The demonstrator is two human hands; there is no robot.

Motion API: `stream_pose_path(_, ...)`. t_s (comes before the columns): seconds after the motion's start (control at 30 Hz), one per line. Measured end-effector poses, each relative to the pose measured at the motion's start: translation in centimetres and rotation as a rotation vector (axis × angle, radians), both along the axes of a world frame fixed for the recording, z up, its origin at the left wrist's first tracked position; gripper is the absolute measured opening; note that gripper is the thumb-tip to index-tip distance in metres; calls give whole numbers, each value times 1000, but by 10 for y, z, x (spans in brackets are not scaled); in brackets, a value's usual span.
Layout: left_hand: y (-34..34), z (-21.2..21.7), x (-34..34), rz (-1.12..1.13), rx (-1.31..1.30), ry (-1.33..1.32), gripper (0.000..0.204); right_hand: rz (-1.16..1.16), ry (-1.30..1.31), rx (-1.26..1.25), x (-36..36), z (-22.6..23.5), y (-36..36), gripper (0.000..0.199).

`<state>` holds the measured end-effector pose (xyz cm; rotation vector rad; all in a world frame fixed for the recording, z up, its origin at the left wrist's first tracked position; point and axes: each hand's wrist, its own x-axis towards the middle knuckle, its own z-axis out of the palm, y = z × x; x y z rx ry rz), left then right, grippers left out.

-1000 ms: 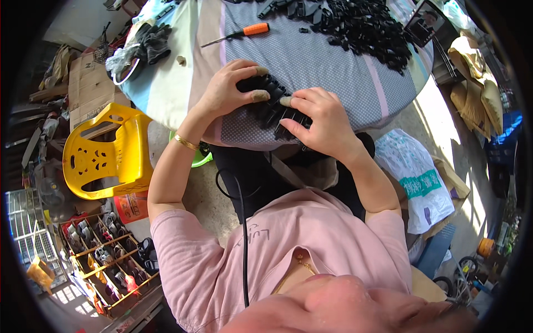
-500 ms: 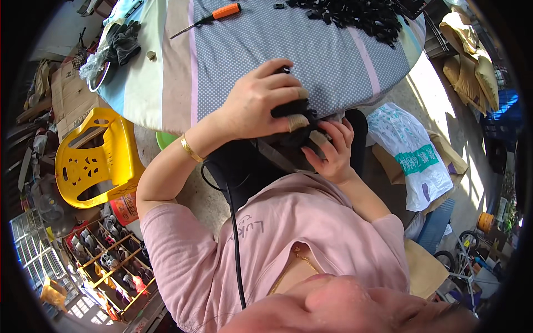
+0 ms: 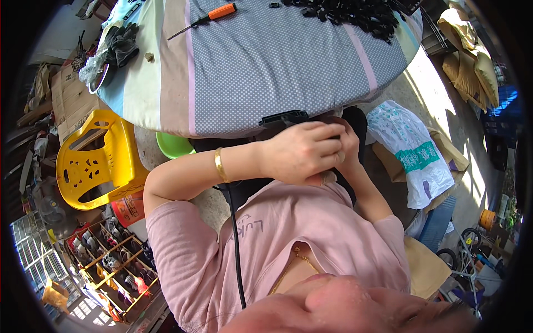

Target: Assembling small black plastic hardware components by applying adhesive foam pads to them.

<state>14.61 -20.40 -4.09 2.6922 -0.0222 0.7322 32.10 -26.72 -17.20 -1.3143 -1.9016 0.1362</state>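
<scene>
My left hand (image 3: 308,153) is closed, palm down, and its fingertips meet my right hand (image 3: 350,145) in front of my chest, below the table edge. Tan coverings wrap some fingertips; one shows at the lower edge of the left hand. The right fingers are curled too, partly behind the left ones. Whatever lies between the fingers is hidden. Just beyond the left hand, at the table's near edge, a flat black plastic part (image 3: 283,117) juts out; whether either hand grips it is not visible.
On the cloth-covered table (image 3: 250,72) lie an orange-handled screwdriver (image 3: 222,11), a heap of small black pieces (image 3: 355,16) and dark gloves (image 3: 122,44). A yellow plastic chair (image 3: 100,161) and green basin (image 3: 172,145) stand left. A white plastic bag (image 3: 411,155) is at right.
Both hands have drawn back from the table edge toward my chest. The left hand has turned palm down and moved right, over the right hand. The flat black part now shows beyond it.
</scene>
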Motion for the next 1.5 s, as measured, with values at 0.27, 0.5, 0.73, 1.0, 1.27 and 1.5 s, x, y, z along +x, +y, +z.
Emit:
stream_pose_path(0.27,-4,-51,-3,-127,-385,536,38,-137,123,-408,-4,10,-2,23)
stream_pose_path(0.5,12,-12,-18,-150,-602,564,41,126,-98,-757,10,50,14,27)
stream_pose_path(0.73,111,50,-72,515,-355,48,30,427,324,-563,39,184,99,23)
stream_pose_path(1.0,327,17,-172,1179,43,83,57,-339,5,-103,134,160,374,62)
stream_pose_path(1.27,498,3,-160,1496,-184,57,76,-552,295,-575,185,104,528,100)
stream_pose_path(1.5,510,22,-80,1493,-277,-25,81,-295,172,-547,81,126,587,98)
